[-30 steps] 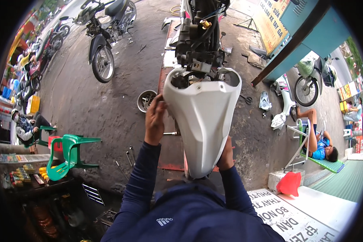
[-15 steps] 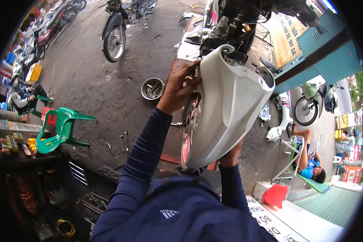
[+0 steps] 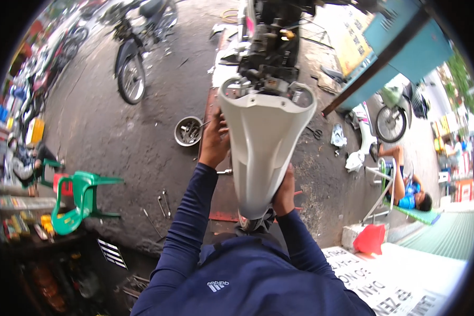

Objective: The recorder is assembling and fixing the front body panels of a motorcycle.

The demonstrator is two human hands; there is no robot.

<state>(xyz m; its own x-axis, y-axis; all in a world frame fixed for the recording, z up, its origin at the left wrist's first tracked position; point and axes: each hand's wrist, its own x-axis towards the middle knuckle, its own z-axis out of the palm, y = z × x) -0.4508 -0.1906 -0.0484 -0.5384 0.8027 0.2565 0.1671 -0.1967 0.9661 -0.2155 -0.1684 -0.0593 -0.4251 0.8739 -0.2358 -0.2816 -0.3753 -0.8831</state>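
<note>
A white plastic front fairing (image 3: 260, 142) lies over the front end of a partly dismantled motorcycle (image 3: 263, 52), its narrow end pointing toward my body. My left hand (image 3: 215, 139) has its fingers curled at the fairing's upper left side. My right hand (image 3: 284, 192) grips the lower right edge, the fingers mostly hidden underneath. Beneath is a long red platform (image 3: 218, 197). A steel bowl of small metal parts (image 3: 188, 130) sits on the ground at left, and scissors (image 3: 315, 132) lie at right.
Green chair (image 3: 76, 203), seated person (image 3: 29, 163) and parked motorbike (image 3: 131, 73) at left. Loose wrenches (image 3: 164, 204) lie near my left arm. At right: reclining person (image 3: 408, 195), teal metal structure (image 3: 389, 63), another motorbike (image 3: 389, 121), red plastic object (image 3: 368, 237), signboard (image 3: 368, 279).
The fairing swung up and right at half a second ago, with my left hand following. It is now back upright in the middle, slightly higher in view than one second ago, hands still on it.
</note>
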